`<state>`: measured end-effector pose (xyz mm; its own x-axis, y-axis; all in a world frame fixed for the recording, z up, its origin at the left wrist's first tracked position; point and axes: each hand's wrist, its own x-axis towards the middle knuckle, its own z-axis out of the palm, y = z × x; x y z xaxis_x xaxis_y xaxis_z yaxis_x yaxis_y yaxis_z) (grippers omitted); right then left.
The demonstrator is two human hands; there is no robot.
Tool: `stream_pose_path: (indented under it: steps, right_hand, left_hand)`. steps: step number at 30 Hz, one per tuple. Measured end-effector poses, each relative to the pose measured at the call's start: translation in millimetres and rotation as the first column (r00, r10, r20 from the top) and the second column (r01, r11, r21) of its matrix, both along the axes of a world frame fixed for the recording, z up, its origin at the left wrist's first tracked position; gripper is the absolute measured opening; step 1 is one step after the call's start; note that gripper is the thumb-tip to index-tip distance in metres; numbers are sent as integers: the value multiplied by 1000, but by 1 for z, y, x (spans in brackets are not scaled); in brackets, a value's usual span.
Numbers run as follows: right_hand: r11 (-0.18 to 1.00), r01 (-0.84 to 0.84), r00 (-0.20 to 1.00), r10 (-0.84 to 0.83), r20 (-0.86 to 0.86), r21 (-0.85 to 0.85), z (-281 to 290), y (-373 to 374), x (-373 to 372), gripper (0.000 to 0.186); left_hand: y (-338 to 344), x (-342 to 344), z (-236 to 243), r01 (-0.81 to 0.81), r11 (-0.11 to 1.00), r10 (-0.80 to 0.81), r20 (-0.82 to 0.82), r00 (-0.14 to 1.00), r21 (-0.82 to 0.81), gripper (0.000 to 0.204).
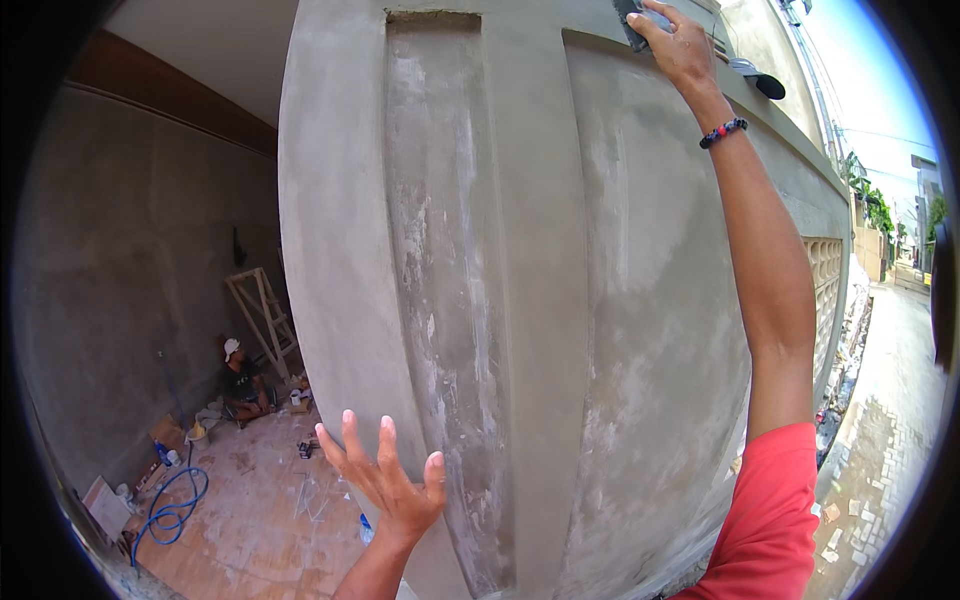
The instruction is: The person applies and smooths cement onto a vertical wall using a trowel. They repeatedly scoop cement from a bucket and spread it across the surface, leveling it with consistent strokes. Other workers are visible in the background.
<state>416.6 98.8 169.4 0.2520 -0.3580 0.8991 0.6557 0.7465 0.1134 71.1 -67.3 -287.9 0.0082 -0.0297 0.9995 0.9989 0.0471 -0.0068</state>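
A grey plastered wall (535,300) with two sunken panels stands in front of me. My right hand (680,45) is raised high at its upper right, with the arm stretched up and a beaded bracelet (723,132) on the wrist. Its fingers are closed around a dark, block-like hand tool (632,26), held against or close to the wall by the top of the right panel. The tool is partly cut off by the frame's edge, so its exact kind is unclear. My left hand (395,492) is low by the wall's left edge, empty, fingers spread; I cannot tell whether it touches the plaster.
A grey and black cap (757,78) rests on the ledge beside my right wrist. In the room at left, a person (243,385) in a white cap sits on the floor near a wooden frame (264,315). A blue hose (172,515) lies coiled there. A paved lane (880,420) runs along the right.
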Motion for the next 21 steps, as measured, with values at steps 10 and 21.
stream_pose_path:
  steps: [10, 21]
  right_hand:
    - [962, 273, 910, -262, 322, 12, 77, 0, -67, 39]
    - [964, 223, 958, -189, 215, -145, 39, 15, -39, 55]
  left_hand:
    - [-2, -7, -6, 56, 998, -57, -10, 998, -22, 61]
    - [-8, -9, -11, 29, 999, -28, 32, 999, -28, 60]
